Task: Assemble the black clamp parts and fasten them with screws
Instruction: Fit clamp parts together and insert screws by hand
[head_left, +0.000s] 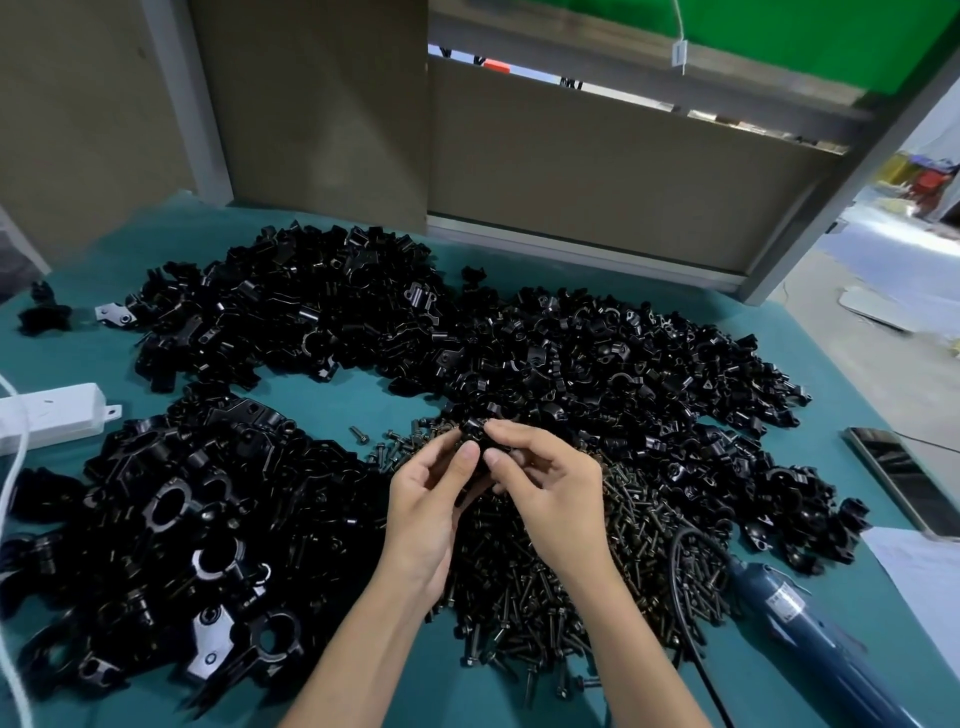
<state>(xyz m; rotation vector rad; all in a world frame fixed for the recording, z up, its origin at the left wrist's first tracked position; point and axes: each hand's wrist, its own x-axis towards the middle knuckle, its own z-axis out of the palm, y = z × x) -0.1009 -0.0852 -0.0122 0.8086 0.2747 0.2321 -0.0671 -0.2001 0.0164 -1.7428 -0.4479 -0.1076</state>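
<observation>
Clamp part (475, 435) pinched between left hand (431, 501) and right hand (553, 491); long axis hidden by fingers.

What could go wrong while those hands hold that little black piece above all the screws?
1. The left hand and right hand pinch the small black clamp part with fingertips only. It might slip and get lost among the look-alike parts below.
2. Both forearms pass right over the screw pile, so a careless sweep could scatter screws.
3. A black cable loops across the screws beside the electric screwdriver. Lifting the tool might drag some away.
</observation>
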